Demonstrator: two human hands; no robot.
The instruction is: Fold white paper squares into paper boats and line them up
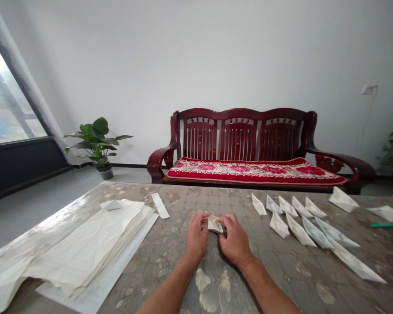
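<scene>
A small folded piece of white paper [215, 224] is held between my two hands, low over the middle of the table. My left hand [198, 233] pinches its left side, fingers curled. From the right, my right hand [235, 239] grips the other side with thumb and forefinger. Folded paper boats [299, 230] stand in rows on the table to the right of my hands. On the left lies a thick stack of paper sheets [85, 244], its near corner curling, with a small folded paper piece [111, 205] on top.
The table [170, 261] has a patterned grey-brown cover. A loose paper strip [160, 206] lies beside the stack. At far right are another paper boat [387, 213] and a green pen-like stick [387, 225]. Beyond the table stand a wooden bench [239, 135] and a potted plant [100, 144].
</scene>
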